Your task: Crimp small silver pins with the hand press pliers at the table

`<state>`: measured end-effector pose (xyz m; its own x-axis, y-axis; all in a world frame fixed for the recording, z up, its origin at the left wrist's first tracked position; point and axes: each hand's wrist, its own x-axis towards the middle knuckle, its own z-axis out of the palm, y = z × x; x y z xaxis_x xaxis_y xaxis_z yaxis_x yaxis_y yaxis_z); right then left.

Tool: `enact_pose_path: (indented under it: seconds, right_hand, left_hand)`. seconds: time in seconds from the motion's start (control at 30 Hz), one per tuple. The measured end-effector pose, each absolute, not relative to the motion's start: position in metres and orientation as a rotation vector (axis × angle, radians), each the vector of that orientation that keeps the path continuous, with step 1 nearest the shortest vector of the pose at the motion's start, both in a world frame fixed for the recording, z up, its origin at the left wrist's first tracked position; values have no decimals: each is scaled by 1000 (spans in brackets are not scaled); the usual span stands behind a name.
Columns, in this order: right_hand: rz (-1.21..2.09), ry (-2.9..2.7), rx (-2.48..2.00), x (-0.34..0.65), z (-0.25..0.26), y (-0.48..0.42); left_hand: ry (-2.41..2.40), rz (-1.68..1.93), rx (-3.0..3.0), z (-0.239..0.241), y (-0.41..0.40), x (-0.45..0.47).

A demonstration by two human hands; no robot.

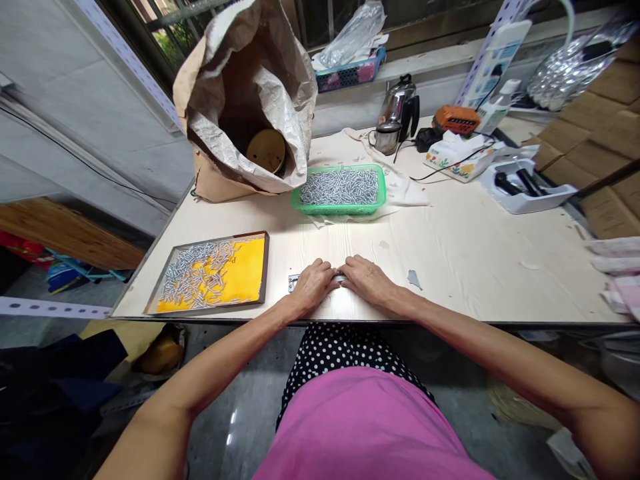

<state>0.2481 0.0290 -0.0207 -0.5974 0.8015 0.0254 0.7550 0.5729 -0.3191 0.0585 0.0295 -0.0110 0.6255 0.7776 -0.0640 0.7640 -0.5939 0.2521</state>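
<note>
Metal strip (293,282) on table (450,267); left hand (313,285), right hand (369,280) palms down, fingertips pinching it.

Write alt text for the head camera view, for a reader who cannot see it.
Two bare hands, left hand and right hand, meet over a small flat silver metal piece at the near edge of a pale wooden table. Behind them stands a green plastic basket full of small silver pins; at the left lies a yellow tray with scattered pins.

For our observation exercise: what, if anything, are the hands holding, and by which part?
Left hand and right hand cover a small metal piece at its middle; exact grip hidden.
</note>
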Motion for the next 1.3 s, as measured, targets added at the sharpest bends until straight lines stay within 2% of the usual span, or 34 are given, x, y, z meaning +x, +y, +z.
enact_pose_path:
  seconds: [0.17,0.23,0.37,0.53,0.6,0.7,0.8,0.9,1.0,1.13,1.3]
  right_hand:
    - [532,-2711,-1061,269,-27,58]
    - [510,-2690,-1088,270,-30,66]
    - [305,-2623,-1295,258,-29,79]
    - [122,-2641,-1419,231,-5,95]
    - [112,-2715,-1282,213,7,90]
    - [215,-2939,-809,179,16,66]
    - [268,-3095,-456,151,10,43]
    - [273,-3096,-303,140,-5,35]
    - [405,-3008,-222,142,-18,37]
    - [603,-2798,-263,148,-30,35]
    - [963,-2382,-477,160,-42,37]
  left_hand:
    - [1316,329,2619,-23,0,60]
    - [1277,414,2606,-29,-18,64]
    - [1205,435,2535,-37,-45,76]
    - [1193,445,2442,-36,-48,81]
    - [1187,463,2432,-35,-45,81]
    - [1152,497,2459,-34,-51,81]
    - [985,547,2546,-30,-73,72]
    - [881,684,2672,-18,-91,40]
    - [1380,813,2618,3,-79,-21]
    - [2259,614,2157,21,-25,-114]
    - [2422,138,1983,13,17,-166]
